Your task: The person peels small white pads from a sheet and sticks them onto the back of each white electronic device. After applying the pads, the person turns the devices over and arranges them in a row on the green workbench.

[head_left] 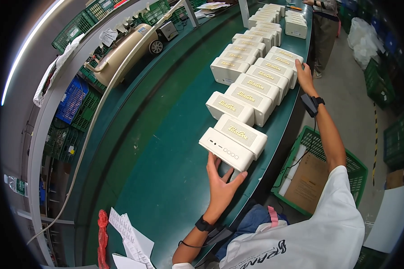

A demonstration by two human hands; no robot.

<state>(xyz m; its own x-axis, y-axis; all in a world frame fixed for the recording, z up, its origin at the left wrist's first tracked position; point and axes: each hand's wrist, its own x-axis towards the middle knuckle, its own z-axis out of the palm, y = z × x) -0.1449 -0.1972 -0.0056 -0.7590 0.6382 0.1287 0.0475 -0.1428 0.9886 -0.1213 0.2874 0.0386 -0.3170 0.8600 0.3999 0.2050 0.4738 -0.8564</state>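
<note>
A row of white box-shaped speakers, each with a grille and raised gold lettering, stretches along the right edge of the green bench. At its near end, a white speaker shows a panel with small ports and several buttons. My left hand is spread around this speaker's near edge, fingers at the left and thumb at the right corner. Farther up, my right hand rests its fingers against the right side of the row's far speaker. Both wrists wear black bands with devices and cables.
More white speakers stand in rows farther along the green bench. Papers and a red bundle lie near left. A green crate holds cardboard at my right. Another person stands at the far end.
</note>
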